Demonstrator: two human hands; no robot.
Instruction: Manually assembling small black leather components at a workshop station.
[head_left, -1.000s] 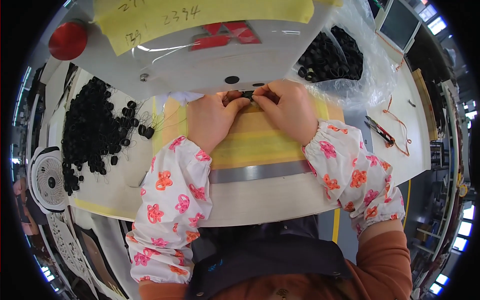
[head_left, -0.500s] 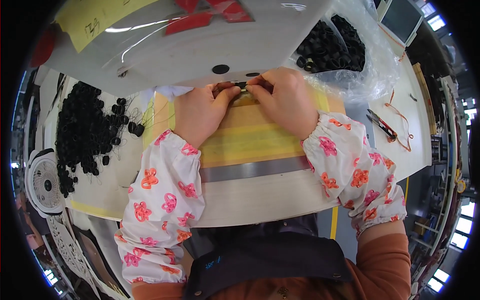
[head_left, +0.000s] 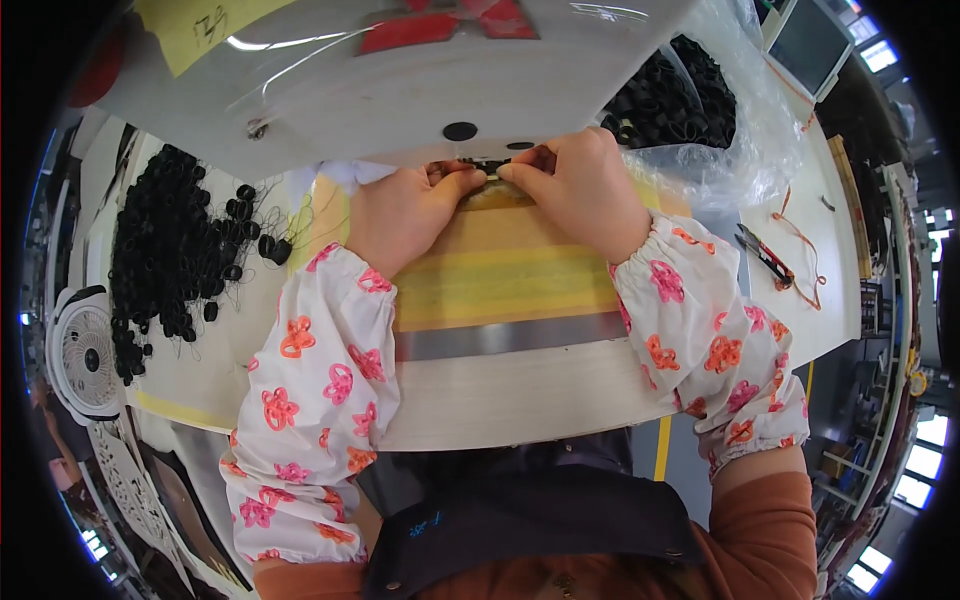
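My left hand (head_left: 405, 210) and my right hand (head_left: 585, 190) meet below the head of a white sewing machine (head_left: 390, 110). Thumb and fingers of each are pinched together, almost tip to tip, around a small black band piece (head_left: 487, 167). Most of that piece is hidden by my fingertips and the machine, so its exact shape is unclear. Under my hands lies a work surface covered with yellow and tan tape (head_left: 500, 275). White flowered sleeves cover both forearms.
Left lies a heap of black loops (head_left: 165, 245) trailing threads, with a white fan (head_left: 85, 355) beyond the table edge. At the right are a clear plastic bag (head_left: 755, 140) of black loops (head_left: 670, 100), red-and-black thread snips (head_left: 765, 255) and an orange cord (head_left: 815, 265).
The whole view has shifted slightly, so the machine appears farther right and higher. Both hands stay pinched at the same spot below it, with only slight fingertip movement.
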